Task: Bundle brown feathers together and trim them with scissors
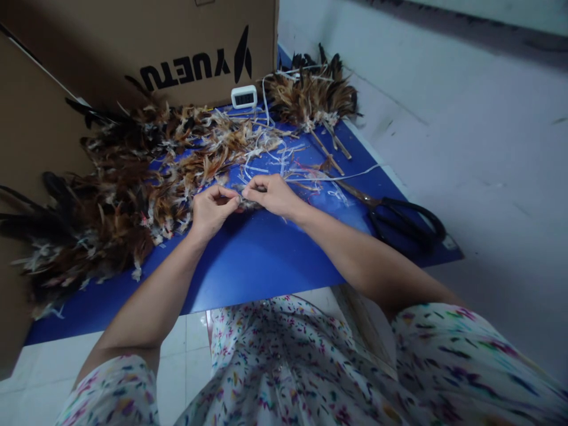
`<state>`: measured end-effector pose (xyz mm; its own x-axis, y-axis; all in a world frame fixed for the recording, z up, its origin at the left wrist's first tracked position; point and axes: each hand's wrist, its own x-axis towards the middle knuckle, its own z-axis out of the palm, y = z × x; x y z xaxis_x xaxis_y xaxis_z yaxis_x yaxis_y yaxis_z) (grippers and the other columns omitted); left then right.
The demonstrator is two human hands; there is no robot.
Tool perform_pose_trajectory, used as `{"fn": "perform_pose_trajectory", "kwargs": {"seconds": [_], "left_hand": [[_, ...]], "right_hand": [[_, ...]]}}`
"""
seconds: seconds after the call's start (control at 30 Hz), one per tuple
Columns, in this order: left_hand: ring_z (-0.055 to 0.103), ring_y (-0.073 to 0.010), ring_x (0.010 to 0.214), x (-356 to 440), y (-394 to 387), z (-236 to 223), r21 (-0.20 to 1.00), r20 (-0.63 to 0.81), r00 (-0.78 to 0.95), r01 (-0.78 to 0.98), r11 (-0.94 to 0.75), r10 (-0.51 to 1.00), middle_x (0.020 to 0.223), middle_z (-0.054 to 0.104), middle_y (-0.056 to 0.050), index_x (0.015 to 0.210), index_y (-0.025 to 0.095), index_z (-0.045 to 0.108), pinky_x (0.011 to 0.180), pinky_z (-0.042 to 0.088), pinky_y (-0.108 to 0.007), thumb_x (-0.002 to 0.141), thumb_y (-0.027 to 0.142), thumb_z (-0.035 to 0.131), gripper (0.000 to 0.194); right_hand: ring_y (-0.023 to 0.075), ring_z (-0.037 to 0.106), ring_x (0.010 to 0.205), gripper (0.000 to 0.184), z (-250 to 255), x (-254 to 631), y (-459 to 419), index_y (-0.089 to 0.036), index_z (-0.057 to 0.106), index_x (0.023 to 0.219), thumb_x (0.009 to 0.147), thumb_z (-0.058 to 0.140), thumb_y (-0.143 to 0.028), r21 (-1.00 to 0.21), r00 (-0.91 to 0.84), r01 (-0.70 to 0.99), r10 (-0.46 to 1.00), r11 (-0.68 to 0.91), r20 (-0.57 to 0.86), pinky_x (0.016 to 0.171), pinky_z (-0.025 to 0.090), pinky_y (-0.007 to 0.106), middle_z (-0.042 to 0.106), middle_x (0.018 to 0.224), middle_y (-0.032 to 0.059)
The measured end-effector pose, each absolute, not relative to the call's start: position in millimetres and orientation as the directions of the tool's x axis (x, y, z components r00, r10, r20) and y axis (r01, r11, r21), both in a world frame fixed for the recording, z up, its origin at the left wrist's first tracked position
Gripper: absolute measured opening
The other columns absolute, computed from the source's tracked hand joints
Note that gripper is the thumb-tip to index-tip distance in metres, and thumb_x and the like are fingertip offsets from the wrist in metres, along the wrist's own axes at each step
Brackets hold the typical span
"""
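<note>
Close together over the blue table (261, 260), my two hands meet at a small greyish-brown tuft of feathers (252, 205). My left hand (212, 210) pinches its left end between thumb and forefinger. From the right, my right hand (276, 195) grips the same tuft with its fingers pressed together. Most of the tuft is hidden by the fingers. Just beyond the hands lie thin white plastic strips (266, 163), tangled and loose. Left of my left hand spreads a large heap of brown and black feather bundles (119, 207), many with pale tied ends.
Black-handled scissors (399, 216) lie at the table's right side. Feather dusters with sticks (313, 94) rest at the back right, by the wall. A white digital clock (244, 97) stands before a large cardboard box (133, 41). Another box (35, 118) borders the left.
</note>
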<state>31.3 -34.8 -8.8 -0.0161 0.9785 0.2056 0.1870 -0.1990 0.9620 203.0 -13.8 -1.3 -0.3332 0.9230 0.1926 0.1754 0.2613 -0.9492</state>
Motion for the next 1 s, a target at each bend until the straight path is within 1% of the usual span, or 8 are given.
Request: {"fn": "perform_pose_trajectory", "kwargs": {"seconds": [0.1,0.17,0.27,0.37,0.53,0.6,0.73,1.0], "left_hand": [[0.065,-0.0130,0.059,32.0,-36.2,-9.2,0.952,0.233,-0.004,0.203,-0.227,0.973,0.072,0.070,-0.002,0.070,0.017,0.064,0.062,0.057,-0.028,0.060,0.037,0.082,0.029],[0.065,-0.0128,0.060,32.3,-37.0,-9.9,0.945,0.253,0.015,0.212,-0.251,0.967,0.073,0.070,-0.002,0.071,0.017,0.065,0.063,0.057,-0.028,0.062,0.037,0.081,0.028],[0.064,-0.0126,0.062,33.7,-38.3,-10.2,0.938,0.276,0.033,0.207,-0.277,0.960,0.076,0.070,-0.003,0.071,0.017,0.065,0.064,0.057,-0.028,0.064,0.039,0.080,0.028],[0.064,-0.0132,0.065,35.7,-39.7,-8.5,0.933,0.299,0.031,0.200,-0.299,0.954,0.077,0.069,-0.003,0.069,0.017,0.064,0.065,0.057,-0.029,0.063,0.039,0.080,0.027],[0.064,-0.0143,0.075,36.4,-40.4,-6.1,0.880,0.401,0.051,0.255,-0.400,0.915,0.081,0.069,-0.004,0.068,0.018,0.066,0.069,0.056,-0.028,0.067,0.035,0.078,0.021],[0.064,-0.0144,0.077,35.7,-40.1,-6.3,0.857,0.425,0.060,0.294,-0.423,0.903,0.085,0.068,-0.005,0.069,0.018,0.067,0.069,0.056,-0.028,0.069,0.033,0.077,0.018],[0.064,-0.0148,0.083,35.0,-40.0,-7.1,0.814,0.468,0.061,0.359,-0.457,0.882,0.089,0.068,-0.005,0.069,0.018,0.069,0.073,0.056,-0.028,0.070,0.028,0.075,0.011],[0.063,-0.0162,0.085,33.3,-37.3,-11.0,0.857,0.403,0.092,0.310,-0.410,0.911,0.091,0.066,-0.005,0.070,0.018,0.069,0.069,0.058,-0.029,0.069,0.031,0.075,0.014]], "right_hand": [[0.0070,0.049,0.052,0.007,-1.4,201.1,-13.8,-0.013,0.062,0.070,0.072,0.065,-0.019,-0.989,-0.343,0.084,0.935,0.122,0.087,0.053,0.038,0.021,0.057,0.056,-0.0032],[0.0071,0.050,0.052,0.004,1.1,201.0,-14.7,-0.013,0.062,0.068,0.070,0.065,-0.015,-0.996,-0.339,0.064,0.940,0.060,0.035,0.052,0.039,0.021,0.058,0.056,-0.0025],[0.0065,0.050,0.051,0.004,6.1,201.6,-16.0,-0.012,0.063,0.065,0.067,0.066,-0.012,-0.997,-0.312,0.070,0.950,0.024,0.001,0.052,0.039,0.020,0.059,0.054,-0.0027],[0.0071,0.053,0.052,0.005,9.4,201.8,-16.6,-0.012,0.064,0.064,0.067,0.067,-0.009,-0.998,-0.303,0.061,0.952,-0.026,-0.043,0.052,0.043,0.020,0.061,0.055,-0.0017],[0.0090,0.058,0.051,0.007,11.1,201.2,-17.1,-0.012,0.064,0.063,0.067,0.066,-0.007,-0.993,-0.344,0.006,0.932,-0.116,-0.111,0.053,0.047,0.021,0.062,0.052,-0.0007],[0.0085,0.057,0.049,0.007,11.1,201.6,-17.3,-0.012,0.064,0.063,0.067,0.065,-0.007,-0.992,-0.361,0.002,0.926,-0.123,-0.116,0.051,0.046,0.020,0.061,0.050,-0.0016],[0.0058,0.052,0.049,0.005,10.3,203.1,-16.8,-0.012,0.066,0.065,0.066,0.066,-0.007,-0.997,-0.370,0.020,0.925,-0.079,-0.081,0.051,0.042,0.018,0.061,0.053,-0.0032],[0.0042,0.045,0.048,0.006,6.1,203.1,-14.8,-0.012,0.061,0.066,0.071,0.064,-0.011,-0.999,-0.436,0.043,0.899,-0.008,-0.026,0.049,0.034,0.018,0.056,0.051,-0.0057]]}}
